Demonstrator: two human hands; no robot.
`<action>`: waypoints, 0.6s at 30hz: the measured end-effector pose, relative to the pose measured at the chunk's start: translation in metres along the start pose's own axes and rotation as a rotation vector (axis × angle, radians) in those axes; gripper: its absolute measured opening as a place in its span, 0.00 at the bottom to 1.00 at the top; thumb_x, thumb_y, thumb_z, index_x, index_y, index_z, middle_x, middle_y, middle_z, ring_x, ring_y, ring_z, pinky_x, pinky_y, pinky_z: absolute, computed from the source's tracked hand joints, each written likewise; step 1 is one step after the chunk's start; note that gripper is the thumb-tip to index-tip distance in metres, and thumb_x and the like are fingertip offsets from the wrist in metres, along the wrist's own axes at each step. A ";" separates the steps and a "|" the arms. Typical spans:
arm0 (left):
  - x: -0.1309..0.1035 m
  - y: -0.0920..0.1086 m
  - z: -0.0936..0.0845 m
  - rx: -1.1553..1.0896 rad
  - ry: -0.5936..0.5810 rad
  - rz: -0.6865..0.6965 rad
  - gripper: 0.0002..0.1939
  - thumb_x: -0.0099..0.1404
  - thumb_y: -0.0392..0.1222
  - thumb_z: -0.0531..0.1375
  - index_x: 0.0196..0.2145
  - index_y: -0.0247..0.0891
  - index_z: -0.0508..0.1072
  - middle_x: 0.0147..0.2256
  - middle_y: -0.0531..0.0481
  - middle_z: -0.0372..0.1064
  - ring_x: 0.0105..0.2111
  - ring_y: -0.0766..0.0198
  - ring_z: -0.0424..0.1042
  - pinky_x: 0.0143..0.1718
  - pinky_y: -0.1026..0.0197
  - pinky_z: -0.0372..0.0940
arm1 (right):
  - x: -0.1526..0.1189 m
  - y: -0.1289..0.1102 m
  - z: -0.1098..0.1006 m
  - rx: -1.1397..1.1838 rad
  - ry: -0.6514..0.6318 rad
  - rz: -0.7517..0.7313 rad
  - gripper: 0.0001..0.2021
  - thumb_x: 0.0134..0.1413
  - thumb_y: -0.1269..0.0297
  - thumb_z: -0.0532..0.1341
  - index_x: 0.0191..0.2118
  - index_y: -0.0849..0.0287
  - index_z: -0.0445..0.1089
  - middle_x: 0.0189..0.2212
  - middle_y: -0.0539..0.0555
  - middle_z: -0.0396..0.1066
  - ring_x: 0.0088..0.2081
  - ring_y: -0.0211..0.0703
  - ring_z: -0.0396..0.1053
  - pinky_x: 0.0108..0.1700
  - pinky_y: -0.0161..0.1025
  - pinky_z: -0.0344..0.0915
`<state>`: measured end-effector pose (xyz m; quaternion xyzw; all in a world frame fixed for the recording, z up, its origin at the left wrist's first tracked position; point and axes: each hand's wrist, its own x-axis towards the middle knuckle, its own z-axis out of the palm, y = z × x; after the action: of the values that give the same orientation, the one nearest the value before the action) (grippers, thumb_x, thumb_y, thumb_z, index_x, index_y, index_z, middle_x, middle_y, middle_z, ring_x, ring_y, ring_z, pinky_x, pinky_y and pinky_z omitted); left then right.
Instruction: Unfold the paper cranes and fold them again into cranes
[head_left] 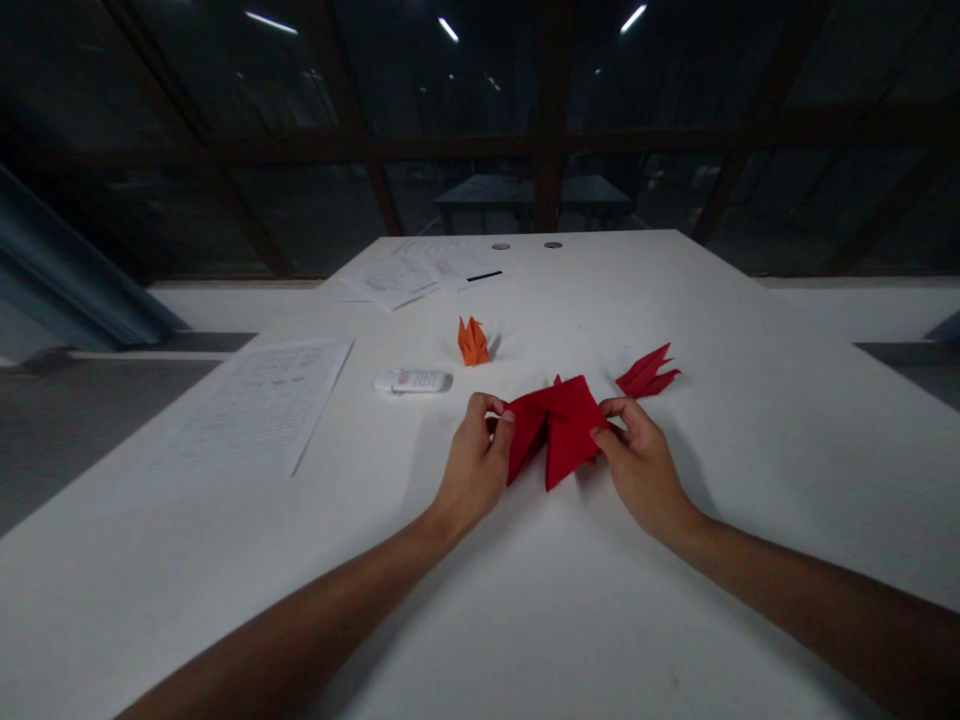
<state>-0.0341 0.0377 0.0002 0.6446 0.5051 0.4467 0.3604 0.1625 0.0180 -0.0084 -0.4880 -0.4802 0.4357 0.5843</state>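
Note:
Between my two hands is a sheet of red folded paper [574,430], creased, with pointed corners hanging down. My left hand [480,455] pinches its left edge between thumb and fingers. On the opposite edge, my right hand [641,465] has the same kind of pinch. Something small and reddish shows partly behind the paper, mostly hidden. A red folded paper piece [646,373] with several points lies just beyond my right hand. Farther off stands an orange folded paper piece [472,342]. A white glue bottle [412,381] with printed text lies on its side beyond my left hand.
The white table [750,400] stretches away toward dark windows. A printed sheet [255,410] lies at the left, and more papers [405,275] overlap at the far left with a thin black strip [484,276] by them. Two round discs [553,245] sit near the far edge.

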 end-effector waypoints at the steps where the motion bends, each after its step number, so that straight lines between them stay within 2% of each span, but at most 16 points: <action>1: 0.000 0.000 0.000 -0.016 0.007 -0.016 0.07 0.75 0.47 0.51 0.41 0.42 0.60 0.28 0.56 0.63 0.24 0.67 0.61 0.27 0.64 0.55 | 0.000 0.000 -0.001 -0.008 0.012 0.001 0.05 0.55 0.66 0.61 0.38 0.52 0.65 0.25 0.46 0.68 0.26 0.41 0.66 0.26 0.37 0.61; 5: 0.000 0.000 0.001 -0.117 0.000 -0.024 0.05 0.73 0.42 0.51 0.46 0.43 0.60 0.34 0.55 0.66 0.25 0.69 0.63 0.26 0.66 0.57 | 0.002 0.001 -0.004 -0.079 0.039 -0.036 0.04 0.55 0.68 0.59 0.36 0.53 0.67 0.27 0.47 0.68 0.28 0.42 0.65 0.29 0.39 0.61; 8: 0.001 -0.001 0.001 -0.189 -0.043 -0.033 0.15 0.70 0.38 0.51 0.54 0.45 0.63 0.40 0.53 0.69 0.27 0.69 0.67 0.28 0.66 0.61 | 0.003 0.002 -0.007 -0.176 0.040 -0.180 0.06 0.53 0.71 0.58 0.33 0.53 0.70 0.32 0.50 0.68 0.35 0.45 0.66 0.37 0.42 0.63; 10: 0.003 -0.002 0.000 -0.178 -0.058 -0.033 0.19 0.68 0.36 0.51 0.55 0.45 0.67 0.42 0.51 0.70 0.29 0.68 0.69 0.30 0.65 0.63 | 0.004 0.002 -0.008 -0.235 0.025 -0.287 0.09 0.53 0.74 0.57 0.31 0.53 0.71 0.34 0.51 0.68 0.39 0.47 0.67 0.43 0.44 0.63; 15: 0.008 -0.007 -0.003 -0.154 -0.063 -0.010 0.16 0.67 0.36 0.52 0.43 0.40 0.79 0.49 0.46 0.74 0.44 0.58 0.73 0.43 0.59 0.69 | 0.002 -0.002 -0.009 -0.260 -0.028 -0.351 0.12 0.55 0.76 0.55 0.28 0.53 0.71 0.35 0.52 0.67 0.41 0.47 0.67 0.45 0.45 0.62; 18: 0.009 -0.006 -0.003 -0.181 -0.036 -0.035 0.12 0.69 0.43 0.56 0.39 0.38 0.78 0.45 0.44 0.75 0.44 0.57 0.73 0.43 0.58 0.69 | 0.000 -0.004 -0.009 -0.240 -0.054 -0.352 0.11 0.55 0.75 0.56 0.28 0.53 0.71 0.35 0.52 0.68 0.41 0.48 0.67 0.45 0.46 0.62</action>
<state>-0.0381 0.0478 -0.0021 0.6084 0.4672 0.4724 0.4341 0.1719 0.0162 -0.0050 -0.4509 -0.6218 0.2796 0.5761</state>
